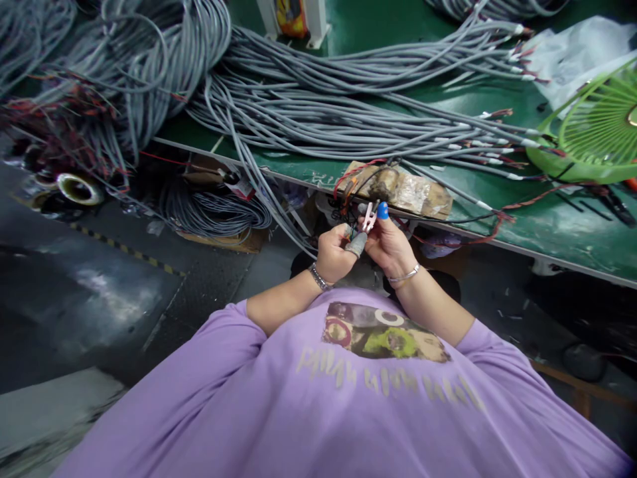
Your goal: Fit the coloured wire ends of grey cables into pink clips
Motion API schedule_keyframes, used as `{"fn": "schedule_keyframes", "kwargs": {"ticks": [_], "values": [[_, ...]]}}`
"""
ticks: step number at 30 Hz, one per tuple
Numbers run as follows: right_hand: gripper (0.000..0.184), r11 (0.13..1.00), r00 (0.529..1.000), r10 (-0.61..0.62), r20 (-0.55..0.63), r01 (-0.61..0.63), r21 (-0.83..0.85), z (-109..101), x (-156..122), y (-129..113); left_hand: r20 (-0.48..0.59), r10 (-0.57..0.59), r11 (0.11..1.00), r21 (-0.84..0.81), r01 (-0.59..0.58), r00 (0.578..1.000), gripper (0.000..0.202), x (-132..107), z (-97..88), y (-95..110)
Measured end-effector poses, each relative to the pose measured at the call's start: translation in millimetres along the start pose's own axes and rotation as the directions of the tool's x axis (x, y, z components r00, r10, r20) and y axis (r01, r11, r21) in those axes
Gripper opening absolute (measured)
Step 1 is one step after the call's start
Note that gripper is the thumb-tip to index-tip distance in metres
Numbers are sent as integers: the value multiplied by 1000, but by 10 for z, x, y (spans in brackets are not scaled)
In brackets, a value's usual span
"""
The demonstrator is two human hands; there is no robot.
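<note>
My left hand is closed in a pinch beside the table's front edge, with a grey cover on its thumb. Thin coloured wires show at its fingertips, partly hidden. Close against it, my right hand wears a blue cover on the thumb. Its fingers are closed on a small pale pink clip-like piece, which stands up between the two hands. Just beyond the hands lies a tape-wrapped block on the edge, with red, orange and black wires at its left end.
Long bundles of grey cable run across the green table. Coils of cable are heaped at the left. A green fan, a plastic bag and dark-handled pliers are at the right. More coiled cable sits below the table.
</note>
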State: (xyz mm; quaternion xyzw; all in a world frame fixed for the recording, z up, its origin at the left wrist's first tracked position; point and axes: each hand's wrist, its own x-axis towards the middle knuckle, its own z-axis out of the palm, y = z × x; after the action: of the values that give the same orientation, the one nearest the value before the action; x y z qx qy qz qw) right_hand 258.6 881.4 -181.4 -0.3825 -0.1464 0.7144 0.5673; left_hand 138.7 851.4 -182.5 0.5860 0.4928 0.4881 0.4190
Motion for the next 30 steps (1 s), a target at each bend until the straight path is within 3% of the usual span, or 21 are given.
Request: {"fn": "schedule_keyframes", "kwargs": {"ticks": [5,12,20,24,28,30], "values": [[42,1000,1000,16,1,-16,21,-1,-16,13,0,20,1000,-1,-20,1000,29,12,8,5],[49,996,994,83,68,-84,22,-70,-53,-13,-4,-103,986,-135,102,995,29,-56,2,-12],[50,983,976,185,113,-181,-45,-250,-101,-23,-41,-206,934,-305,184,978,39,-95,-107,128],[50,980,975,175,136,-159,-121,-223,-126,-69,-81,-146,954,-275,119,986,38,-59,-154,64],[43,984,984,76,159,-48,-170,-138,-126,-123,-170,1,998,-58,-11,985,28,-13,-193,28],[41,983,989,9,147,19,-185,-122,-115,-116,-156,93,995,58,-84,983,23,28,-210,35]]}}
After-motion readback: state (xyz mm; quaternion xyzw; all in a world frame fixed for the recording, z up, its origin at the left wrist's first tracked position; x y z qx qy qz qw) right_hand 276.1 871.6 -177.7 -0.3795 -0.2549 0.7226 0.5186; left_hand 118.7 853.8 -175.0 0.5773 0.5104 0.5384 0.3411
